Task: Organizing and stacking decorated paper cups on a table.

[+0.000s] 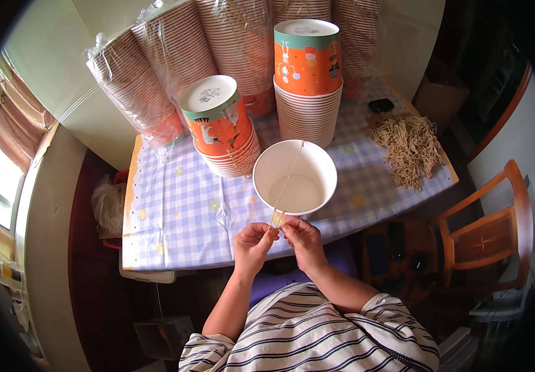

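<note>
I judge step: fixing string handle (287, 178) across open paper bucket (294, 178) at table's near edge. Left hand (252, 243) and right hand (301, 239) both pinch string's near end at rim. Next needs steady tension, end seated at rim.

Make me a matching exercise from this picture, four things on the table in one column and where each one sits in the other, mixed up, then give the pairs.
Things:
1. open white paper cup
2. heap of tan strings
3. wrapped sleeves of cups
4. string held by left hand and right hand

Places:
A. right end of the checked tablecloth
B. stretched across the cup's mouth
C. near table edge, just beyond the hands
D. far side, leaning on the wall

Pairs: 1-C, 2-A, 3-D, 4-B
</note>
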Demonstrator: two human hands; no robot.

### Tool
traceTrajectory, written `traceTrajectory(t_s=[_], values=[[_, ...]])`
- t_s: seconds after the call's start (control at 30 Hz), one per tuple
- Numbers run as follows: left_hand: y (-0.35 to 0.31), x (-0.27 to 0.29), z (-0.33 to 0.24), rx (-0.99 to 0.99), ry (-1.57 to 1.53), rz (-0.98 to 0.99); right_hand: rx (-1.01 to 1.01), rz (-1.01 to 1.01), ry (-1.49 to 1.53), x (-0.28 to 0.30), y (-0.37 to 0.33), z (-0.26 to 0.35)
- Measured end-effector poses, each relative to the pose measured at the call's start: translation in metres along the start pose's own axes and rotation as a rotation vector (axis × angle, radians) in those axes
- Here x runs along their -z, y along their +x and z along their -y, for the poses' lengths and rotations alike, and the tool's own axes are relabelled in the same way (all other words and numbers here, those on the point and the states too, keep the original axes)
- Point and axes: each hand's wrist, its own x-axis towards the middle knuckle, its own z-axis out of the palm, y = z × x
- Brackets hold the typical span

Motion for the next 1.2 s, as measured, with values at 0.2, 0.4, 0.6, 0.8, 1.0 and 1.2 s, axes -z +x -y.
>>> traceTrajectory(t_s=[0.2, 0.4, 0.6, 0.8, 1.0, 1.2], values=[[0.001, -0.002, -0.004, -0.028, -0.084, 0.039, 0.041, -0.001, -0.091, 0.000, -0.002, 0.000], [-0.001, -0.007, -0.004, -0.051, 0.096, 0.057, 0.105, 0.010, -0.073, -0.001, -0.001, -0.002], [-0.001, -0.007, 0.000, -0.116, 0.265, -0.014, 0.095, 0.008, -0.081, 0.000, -0.002, 0.000], [-0.001, -0.007, -0.002, -0.143, 0.373, -0.037, 0.087, 0.000, -0.075, -0.001, -0.003, 0.000], [-0.001, -0.010, -0.005, -0.107, 0.241, -0.039, 0.106, -0.015, -0.061, 0.000, -0.002, -0.002], [0.001, -0.009, -0.005, -0.094, 0.363, -0.037, 0.113, -0.012, -0.070, -0.002, -0.002, -0.002]])
